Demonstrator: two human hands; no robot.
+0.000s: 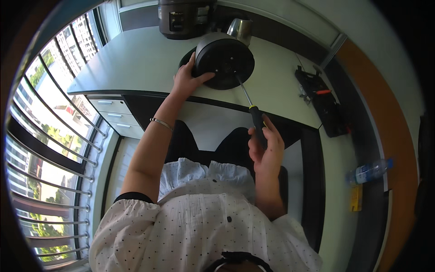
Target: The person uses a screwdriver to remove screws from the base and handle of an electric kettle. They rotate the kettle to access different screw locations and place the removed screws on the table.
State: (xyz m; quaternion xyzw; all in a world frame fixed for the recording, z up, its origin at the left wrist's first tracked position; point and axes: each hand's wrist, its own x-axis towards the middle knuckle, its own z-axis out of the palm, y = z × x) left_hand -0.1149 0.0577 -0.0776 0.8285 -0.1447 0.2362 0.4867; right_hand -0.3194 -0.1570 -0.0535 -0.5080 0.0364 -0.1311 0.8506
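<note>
A round grey appliance with a black underside, kettle-like in shape, lies tipped on the table with its base facing me. Small screw points show on that base. My left hand grips its left edge, the thumb pressed on the black base and the fingers round the side. In my right hand is a screwdriver with a dark handle and yellow collar, fingers closed loosely round the handle. Its shaft slants up to the left, and the tip meets the base at a screw point or very near it.
Behind the appliance stand a dark brown cooker and a shiny metal vessel. A black tool case with an orange-handled tool lies at right. Farther right are a water bottle and a yellow item. Drawers and a barred window are left.
</note>
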